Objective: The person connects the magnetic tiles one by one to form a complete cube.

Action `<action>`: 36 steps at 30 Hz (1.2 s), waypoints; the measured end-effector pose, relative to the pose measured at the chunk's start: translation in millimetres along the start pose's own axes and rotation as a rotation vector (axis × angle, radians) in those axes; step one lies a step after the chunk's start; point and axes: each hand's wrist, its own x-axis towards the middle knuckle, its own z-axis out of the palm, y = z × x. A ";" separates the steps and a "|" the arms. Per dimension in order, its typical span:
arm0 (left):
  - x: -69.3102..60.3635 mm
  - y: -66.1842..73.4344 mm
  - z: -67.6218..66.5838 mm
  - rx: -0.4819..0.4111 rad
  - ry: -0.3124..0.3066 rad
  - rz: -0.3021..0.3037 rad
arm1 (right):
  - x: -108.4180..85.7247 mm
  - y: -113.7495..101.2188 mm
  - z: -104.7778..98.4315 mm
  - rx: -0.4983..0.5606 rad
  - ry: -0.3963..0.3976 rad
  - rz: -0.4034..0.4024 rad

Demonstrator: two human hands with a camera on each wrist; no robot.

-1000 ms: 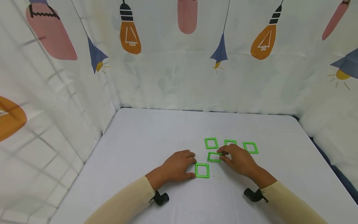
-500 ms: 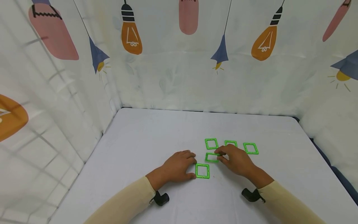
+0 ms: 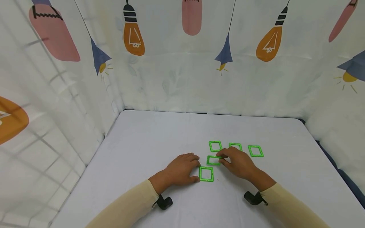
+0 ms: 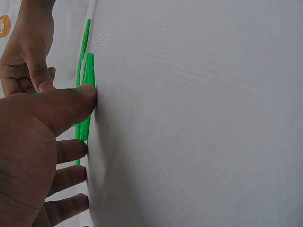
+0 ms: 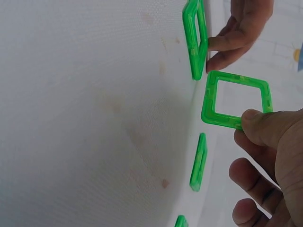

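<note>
Near the table's middle, my left hand [image 3: 182, 169] holds the left side of a green square magnetic tile [image 3: 212, 174] lying flat, thumb at its near corner and a finger at its far corner. Just beyond it, my right hand [image 3: 239, 162] pinches a second green magnetic tile [image 3: 208, 160] by one edge between thumb and index finger. The right wrist view shows this hollow tile [image 5: 209, 97] tilted up off the table, apart from the flat one [image 5: 191, 45]. In the left wrist view my thumb [image 4: 71, 105] covers part of the flat tile's edge.
Behind the hands lie three more green tiles in a row: a left one [image 3: 215, 141], a middle one [image 3: 235, 144] partly behind my right hand, and a right one [image 3: 255, 155]. A white cloth covers the table [image 3: 159, 133]. Printed curtains [image 3: 176, 79] stand around it.
My right hand has moved a little to the left with its tile, bringing it above the far side of the flat tile. The left hand and the other tiles stay where they were.
</note>
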 end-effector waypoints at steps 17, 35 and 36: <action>-0.3 -0.6 0.0 -0.005 0.002 0.006 | 4.6 -9.5 2.9 0.005 -0.017 -0.002; -1.9 0.1 -0.9 -0.009 0.013 0.015 | 6.3 -11.7 9.3 -0.014 -0.019 -0.041; -2.0 0.2 -1.1 -0.010 0.012 0.016 | 6.4 -12.0 9.8 -0.012 -0.022 -0.040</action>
